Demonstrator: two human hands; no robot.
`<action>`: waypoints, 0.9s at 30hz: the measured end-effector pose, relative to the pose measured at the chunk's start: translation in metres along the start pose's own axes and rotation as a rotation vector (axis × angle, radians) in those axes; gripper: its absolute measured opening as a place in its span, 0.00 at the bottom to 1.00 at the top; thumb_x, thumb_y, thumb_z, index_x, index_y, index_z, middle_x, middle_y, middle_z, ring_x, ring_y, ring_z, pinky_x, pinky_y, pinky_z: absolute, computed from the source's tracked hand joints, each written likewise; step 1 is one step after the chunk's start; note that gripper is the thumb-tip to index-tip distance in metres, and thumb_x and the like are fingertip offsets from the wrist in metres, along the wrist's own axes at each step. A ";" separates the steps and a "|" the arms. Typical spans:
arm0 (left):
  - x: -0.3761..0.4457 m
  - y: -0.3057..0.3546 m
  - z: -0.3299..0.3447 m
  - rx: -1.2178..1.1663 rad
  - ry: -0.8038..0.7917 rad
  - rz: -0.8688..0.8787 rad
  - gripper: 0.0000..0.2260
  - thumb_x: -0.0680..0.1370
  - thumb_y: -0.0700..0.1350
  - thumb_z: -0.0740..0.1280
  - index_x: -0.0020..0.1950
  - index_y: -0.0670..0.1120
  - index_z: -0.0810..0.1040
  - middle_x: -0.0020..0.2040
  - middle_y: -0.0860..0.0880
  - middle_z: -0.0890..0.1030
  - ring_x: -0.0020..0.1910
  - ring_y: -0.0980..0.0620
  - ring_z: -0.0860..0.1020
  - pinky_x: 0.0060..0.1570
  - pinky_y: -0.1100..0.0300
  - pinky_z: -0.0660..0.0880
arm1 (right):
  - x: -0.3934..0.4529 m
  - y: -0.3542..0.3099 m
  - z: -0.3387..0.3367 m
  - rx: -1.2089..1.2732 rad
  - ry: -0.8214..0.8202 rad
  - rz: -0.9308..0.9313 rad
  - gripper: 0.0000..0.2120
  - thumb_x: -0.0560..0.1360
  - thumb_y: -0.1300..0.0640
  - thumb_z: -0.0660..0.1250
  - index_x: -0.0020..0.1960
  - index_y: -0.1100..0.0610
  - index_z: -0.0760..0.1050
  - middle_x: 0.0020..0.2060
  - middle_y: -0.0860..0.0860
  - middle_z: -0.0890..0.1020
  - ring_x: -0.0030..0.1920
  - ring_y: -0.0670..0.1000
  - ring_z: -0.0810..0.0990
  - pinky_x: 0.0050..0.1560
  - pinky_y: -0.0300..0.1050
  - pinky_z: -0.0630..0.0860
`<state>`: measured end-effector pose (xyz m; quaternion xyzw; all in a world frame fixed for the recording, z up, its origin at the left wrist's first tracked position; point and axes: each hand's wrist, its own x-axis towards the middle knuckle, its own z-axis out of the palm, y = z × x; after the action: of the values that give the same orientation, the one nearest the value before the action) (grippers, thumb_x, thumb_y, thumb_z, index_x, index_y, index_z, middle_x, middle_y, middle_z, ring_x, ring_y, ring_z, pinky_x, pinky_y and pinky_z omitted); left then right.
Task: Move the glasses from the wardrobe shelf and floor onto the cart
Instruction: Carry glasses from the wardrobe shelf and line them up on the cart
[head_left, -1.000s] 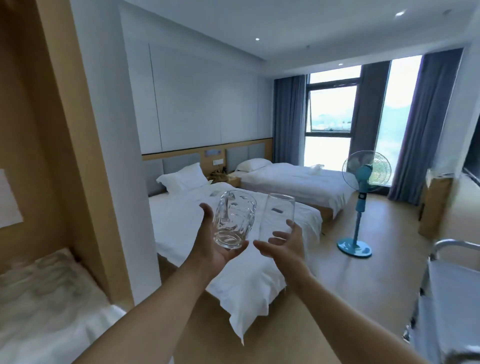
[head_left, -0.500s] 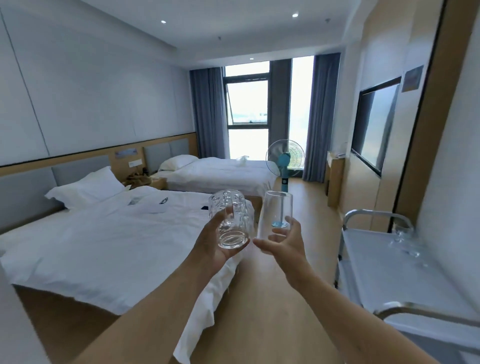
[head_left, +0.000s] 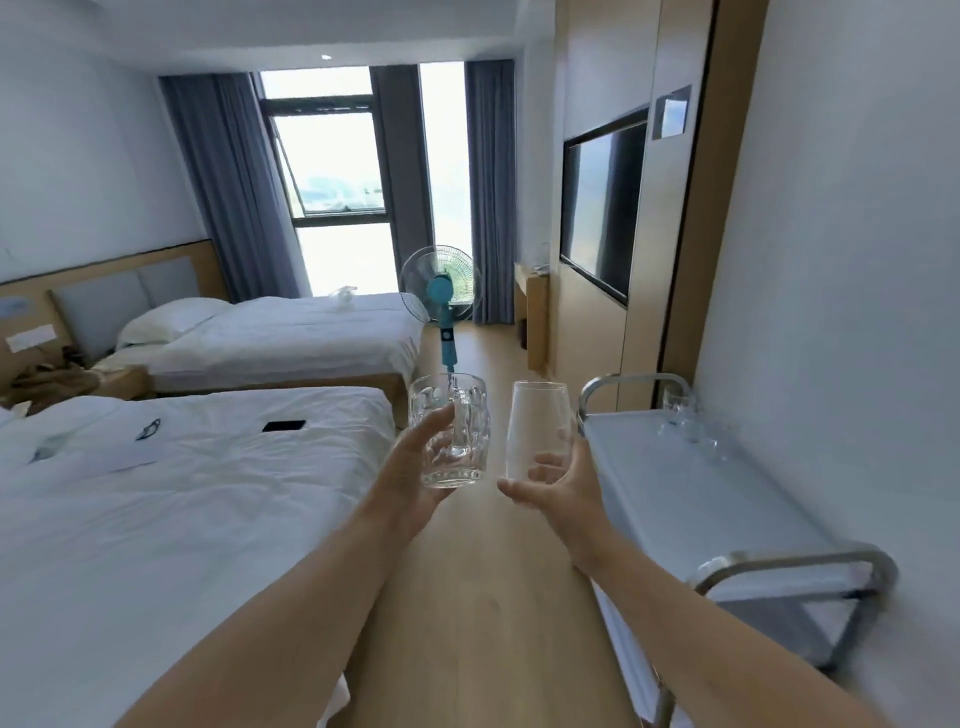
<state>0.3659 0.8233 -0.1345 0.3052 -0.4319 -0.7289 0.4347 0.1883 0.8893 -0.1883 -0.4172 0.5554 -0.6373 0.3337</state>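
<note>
Carrying both glasses to the cart (head_left: 691, 499), mid-transfer. Your left hand (head_left: 415, 467) grips the dimpled mug (head_left: 451, 434); your right hand (head_left: 558, 475) holds the smooth tumbler (head_left: 537, 431) near its base, both upright over the floor, left of the cart. Next, swing right and set them on the top tray, clear of the glasses (head_left: 685, 421) at its far end.
</note>
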 end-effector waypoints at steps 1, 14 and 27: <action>0.010 -0.004 0.001 0.000 -0.006 -0.013 0.37 0.62 0.54 0.81 0.69 0.43 0.78 0.58 0.39 0.82 0.51 0.43 0.81 0.50 0.51 0.79 | 0.003 0.004 -0.003 -0.005 0.023 0.007 0.51 0.60 0.57 0.86 0.75 0.50 0.61 0.56 0.52 0.76 0.56 0.53 0.80 0.47 0.54 0.85; 0.124 -0.050 0.031 0.125 -0.037 -0.060 0.42 0.59 0.49 0.84 0.69 0.41 0.74 0.58 0.40 0.84 0.57 0.40 0.83 0.58 0.39 0.79 | 0.080 0.047 -0.052 -0.051 0.154 0.056 0.49 0.63 0.59 0.84 0.76 0.52 0.59 0.59 0.53 0.74 0.60 0.53 0.79 0.58 0.56 0.81; 0.287 -0.079 0.072 0.316 -0.191 -0.133 0.28 0.62 0.46 0.83 0.58 0.51 0.77 0.51 0.47 0.87 0.51 0.44 0.86 0.53 0.44 0.82 | 0.221 0.107 -0.113 0.036 0.266 0.134 0.45 0.63 0.60 0.85 0.71 0.50 0.62 0.57 0.55 0.73 0.56 0.55 0.80 0.45 0.49 0.85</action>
<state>0.1526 0.6113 -0.1939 0.3269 -0.5590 -0.7049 0.2893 -0.0119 0.7244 -0.2618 -0.2851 0.6095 -0.6733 0.3064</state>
